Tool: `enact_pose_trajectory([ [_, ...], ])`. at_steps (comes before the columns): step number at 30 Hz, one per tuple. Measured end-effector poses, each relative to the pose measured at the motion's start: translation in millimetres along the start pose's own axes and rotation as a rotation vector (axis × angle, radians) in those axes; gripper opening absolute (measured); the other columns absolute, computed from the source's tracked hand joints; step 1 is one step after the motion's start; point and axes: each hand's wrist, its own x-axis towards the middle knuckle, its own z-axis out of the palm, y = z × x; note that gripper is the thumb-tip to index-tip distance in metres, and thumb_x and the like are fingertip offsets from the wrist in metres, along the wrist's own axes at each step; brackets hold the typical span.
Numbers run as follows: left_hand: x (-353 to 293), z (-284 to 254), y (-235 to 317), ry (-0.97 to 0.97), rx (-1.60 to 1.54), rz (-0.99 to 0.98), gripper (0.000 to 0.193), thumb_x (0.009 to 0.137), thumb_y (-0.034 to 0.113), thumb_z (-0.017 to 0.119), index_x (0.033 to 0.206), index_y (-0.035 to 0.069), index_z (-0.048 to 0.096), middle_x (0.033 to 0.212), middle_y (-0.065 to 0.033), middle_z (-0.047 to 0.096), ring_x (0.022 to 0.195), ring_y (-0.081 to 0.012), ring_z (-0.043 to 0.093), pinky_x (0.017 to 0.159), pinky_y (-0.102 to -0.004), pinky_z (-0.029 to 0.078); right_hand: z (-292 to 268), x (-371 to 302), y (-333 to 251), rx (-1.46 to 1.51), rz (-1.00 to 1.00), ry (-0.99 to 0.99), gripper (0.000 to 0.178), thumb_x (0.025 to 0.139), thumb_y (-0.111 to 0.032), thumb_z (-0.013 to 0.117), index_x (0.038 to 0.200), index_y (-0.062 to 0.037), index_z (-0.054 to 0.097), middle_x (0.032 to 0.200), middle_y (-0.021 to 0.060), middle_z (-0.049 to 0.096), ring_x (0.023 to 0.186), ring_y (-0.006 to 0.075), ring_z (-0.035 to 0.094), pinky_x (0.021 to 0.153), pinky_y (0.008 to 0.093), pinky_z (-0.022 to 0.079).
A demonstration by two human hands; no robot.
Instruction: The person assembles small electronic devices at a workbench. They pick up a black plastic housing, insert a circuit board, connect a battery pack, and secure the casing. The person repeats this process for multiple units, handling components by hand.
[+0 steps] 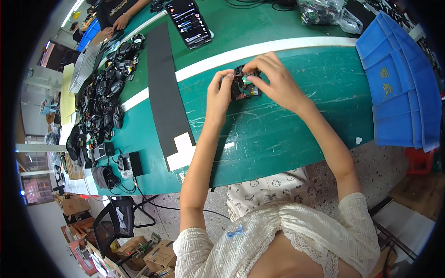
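Over the green table [287, 134], a small opened black electronic device [239, 82] sits between my two hands. Part of a green circuit board and some thin coloured wires show in it. My left hand [219, 92] grips its left side, thumb and fingers closed. From the right, my right hand [276, 79] bends over it, thumb and fingertips pinching near the green board. Those fingertips cover part of the device, so its exact kind is unclear.
Left of a long black strip [162, 78] lies a heap of black computer mice and parts [104, 95]. A lit phone [189, 23] stands beyond my hands. At right is a blue crate [398, 88]; a plastic bag of parts [320, 13] lies behind. Another person's hand [121, 22] shows far left.
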Motion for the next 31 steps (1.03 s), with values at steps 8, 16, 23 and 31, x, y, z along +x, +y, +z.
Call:
enact_pose_trajectory([
  [8, -8, 15, -5, -0.01, 0.295, 0.45, 0.025, 0.09, 0.01, 0.047, 0.113, 0.0, 0.046, 0.099, -0.014, 0.055, 0.09, -0.0183, 0.054, 0.083, -0.029, 0.042, 20, -6, 16, 0.096, 0.19, 0.168, 0.012, 0.079, -0.008, 0.061, 0.09, -0.004, 0.059, 0.084, 0.0058, 0.058, 0.085, 0.0206, 0.051, 0.076, 0.0309, 0.041],
  [16, -13, 7, 14, 0.152, 0.878, 0.684, 0.028, 0.08, 0.01, 0.062, 0.106, 0.004, 0.054, 0.099, -0.013, 0.055, 0.098, -0.0267, 0.052, 0.083, -0.0343, 0.042, 30, -9, 19, 0.376, 0.398, 0.201, 0.011, 0.084, -0.009, 0.058, 0.092, -0.0012, 0.057, 0.085, 0.0069, 0.061, 0.082, 0.0152, 0.06, 0.064, 0.0267, 0.049],
  [23, -9, 8, 3, 0.095, 0.626, 0.579, 0.02, 0.081, 0.003, 0.062, 0.1, 0.002, 0.056, 0.08, -0.0086, 0.063, 0.066, -0.0155, 0.062, 0.061, -0.0264, 0.049, 31, -12, 13, 0.473, 0.43, 0.12, 0.015, 0.085, -0.008, 0.057, 0.097, -0.0002, 0.061, 0.082, 0.0072, 0.06, 0.08, 0.0125, 0.059, 0.063, 0.0248, 0.051],
  [31, -8, 5, 1, 0.087, 0.72, 0.584, 0.021, 0.082, 0.004, 0.062, 0.102, 0.003, 0.056, 0.081, -0.0098, 0.063, 0.072, -0.0169, 0.064, 0.064, -0.026, 0.05, 32, -15, 11, 0.571, 0.443, 0.133, 0.039, 0.085, -0.006, 0.056, 0.124, -0.0056, 0.048, 0.096, 0.0119, 0.061, 0.081, 0.0162, 0.061, 0.073, 0.0257, 0.049],
])
